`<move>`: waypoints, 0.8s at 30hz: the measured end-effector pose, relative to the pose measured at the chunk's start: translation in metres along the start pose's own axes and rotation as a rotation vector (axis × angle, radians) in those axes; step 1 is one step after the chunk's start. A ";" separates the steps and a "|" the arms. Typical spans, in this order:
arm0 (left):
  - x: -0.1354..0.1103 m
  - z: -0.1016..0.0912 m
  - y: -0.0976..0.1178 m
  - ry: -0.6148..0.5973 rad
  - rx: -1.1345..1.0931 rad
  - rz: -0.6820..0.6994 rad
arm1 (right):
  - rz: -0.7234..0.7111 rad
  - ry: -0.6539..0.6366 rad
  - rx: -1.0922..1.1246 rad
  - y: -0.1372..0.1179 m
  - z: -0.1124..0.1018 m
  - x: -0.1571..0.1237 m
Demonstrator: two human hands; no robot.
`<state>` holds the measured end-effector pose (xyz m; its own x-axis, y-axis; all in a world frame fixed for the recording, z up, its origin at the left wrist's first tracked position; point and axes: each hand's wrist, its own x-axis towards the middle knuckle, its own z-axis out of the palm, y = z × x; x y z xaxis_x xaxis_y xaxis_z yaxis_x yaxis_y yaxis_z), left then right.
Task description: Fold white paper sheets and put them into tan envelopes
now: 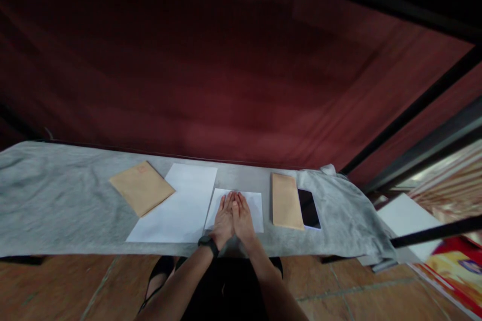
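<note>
My left hand (224,220) and my right hand (243,216) lie flat, side by side and touching, on a small white sheet of paper (256,213). Their fingers are stretched out and point away from me; neither hand grips anything. The sheet looks folded, though its layers cannot be made out. Left of it is a larger white sheet (181,210), whose far left part lies under a brown envelope (143,188). To the right of my hands rests a second, narrower brown envelope (286,203).
A phone (309,208) with a dark screen lies against the right envelope. Grey cloth (68,200) covers the narrow table. Behind it hangs a dark red curtain (226,85). Black metal bars (414,105) and a white board (408,225) are at the right.
</note>
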<state>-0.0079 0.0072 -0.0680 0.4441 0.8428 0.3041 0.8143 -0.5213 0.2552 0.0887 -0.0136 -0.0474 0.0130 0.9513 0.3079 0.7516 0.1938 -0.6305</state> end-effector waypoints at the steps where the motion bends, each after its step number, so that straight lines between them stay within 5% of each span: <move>1: 0.001 0.002 -0.001 -0.005 0.003 -0.007 | -0.013 -0.018 -0.032 0.001 0.003 0.002; 9: -0.001 0.004 -0.016 -0.003 0.067 -0.098 | -0.011 -0.047 -0.307 0.016 0.005 0.000; 16: -0.003 0.002 -0.024 0.105 0.098 -0.205 | -0.016 0.051 -0.457 0.040 0.002 0.003; 24: -0.004 0.000 -0.024 0.094 0.190 -0.277 | 0.054 0.107 -0.563 0.057 -0.003 -0.001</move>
<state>-0.0297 0.0162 -0.0757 0.1673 0.9281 0.3326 0.9582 -0.2325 0.1669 0.1330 -0.0045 -0.0815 0.1062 0.9211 0.3746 0.9829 -0.0402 -0.1799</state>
